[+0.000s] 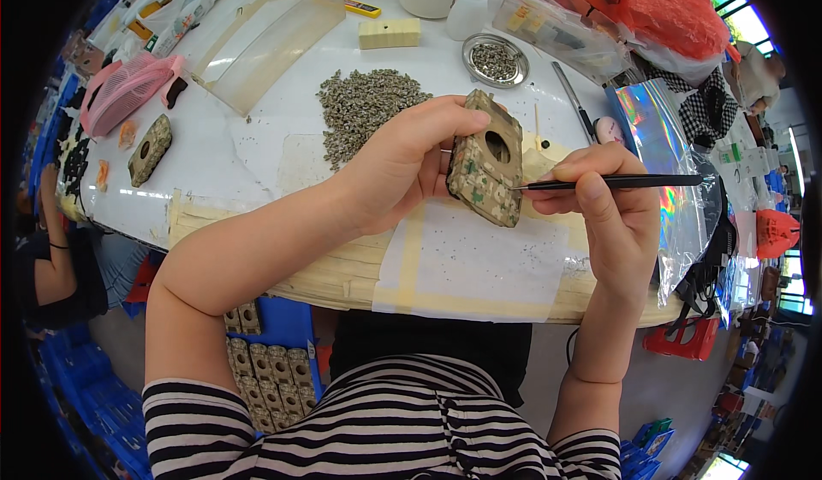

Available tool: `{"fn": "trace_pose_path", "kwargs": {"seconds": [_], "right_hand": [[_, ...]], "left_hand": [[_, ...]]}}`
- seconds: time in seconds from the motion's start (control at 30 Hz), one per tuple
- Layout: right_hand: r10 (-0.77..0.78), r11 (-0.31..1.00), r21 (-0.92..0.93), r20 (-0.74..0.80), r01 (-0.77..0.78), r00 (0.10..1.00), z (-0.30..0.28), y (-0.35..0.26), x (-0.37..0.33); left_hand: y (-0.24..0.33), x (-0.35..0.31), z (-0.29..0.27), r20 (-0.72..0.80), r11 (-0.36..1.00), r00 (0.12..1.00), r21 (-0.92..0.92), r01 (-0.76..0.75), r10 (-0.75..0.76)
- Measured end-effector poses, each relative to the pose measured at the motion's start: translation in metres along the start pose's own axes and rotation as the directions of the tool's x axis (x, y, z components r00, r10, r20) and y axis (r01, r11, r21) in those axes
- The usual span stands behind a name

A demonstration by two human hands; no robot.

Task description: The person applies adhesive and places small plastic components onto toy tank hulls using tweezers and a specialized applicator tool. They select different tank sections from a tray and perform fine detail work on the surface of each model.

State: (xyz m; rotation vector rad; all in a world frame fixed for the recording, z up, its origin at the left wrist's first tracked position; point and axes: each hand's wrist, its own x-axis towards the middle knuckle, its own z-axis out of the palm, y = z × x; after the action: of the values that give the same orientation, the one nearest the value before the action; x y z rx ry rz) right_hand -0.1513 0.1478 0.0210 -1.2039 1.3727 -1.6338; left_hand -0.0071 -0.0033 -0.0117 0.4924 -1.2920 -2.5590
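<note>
Covering most of the view: white worktable (231, 167), cream tape (257, 230) along its near edge. Blue crate (287, 313) below, similar parts (278, 364) in it. White sheet (479, 270) on the table's near side. Pile of small metallic pieces (372, 103) beyond the left hand (419, 146); loose heap, a brush from that hand would likely scatter it. Left hand grasps the camouflage part (484, 172), thumb near its far end, other fingers partly hidden; part tilted, held up off the sheet. If the thumb slackens, it could twist or drop. Small dish (495, 62) of pieces past the part; a knock could spill it. Right hand (616, 210) pinches a slim black tool (655, 181), exact type unclear, tip at the part's right side, contact can't tell. Pinch slipping or part rocking could skid the tip and mark the surface. Smallest: specks (492, 262) on the sheet, easily lost if it shifts.
</note>
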Motion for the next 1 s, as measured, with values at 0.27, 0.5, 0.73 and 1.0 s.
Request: {"fn": "trace_pose_path", "kwargs": {"seconds": [0.27, 0.5, 0.73, 1.0], "right_hand": [[-0.024, 1.0, 0.016, 0.013, 0.024, 1.0, 0.0003, 0.0011, 0.0], [-0.045, 0.999, 0.014, 0.021, 0.045, 0.999, 0.0008, 0.0005, -0.0009], [-0.063, 0.998, 0.011, 0.015, 0.062, 0.998, 0.0021, 0.0008, -0.0015], [-0.115, 0.993, 0.01, 0.036, 0.115, 0.993, -0.0004, 0.0036, -0.0018]], "left_hand": [[-0.0001, 0.0002, -0.0005, -0.002, 1.0, 1.0, -0.006, 0.009, -0.009], [0.0002, -0.0001, 0.0001, -0.009, 1.0, 1.0, -0.018, 0.017, -0.017], [0.0002, 0.0002, -0.0003, -0.002, 0.999, 1.0, -0.037, 0.014, -0.014], [0.0016, 0.0009, 0.0, 0.039, 0.998, 0.999, -0.05, 0.037, -0.035]]}}
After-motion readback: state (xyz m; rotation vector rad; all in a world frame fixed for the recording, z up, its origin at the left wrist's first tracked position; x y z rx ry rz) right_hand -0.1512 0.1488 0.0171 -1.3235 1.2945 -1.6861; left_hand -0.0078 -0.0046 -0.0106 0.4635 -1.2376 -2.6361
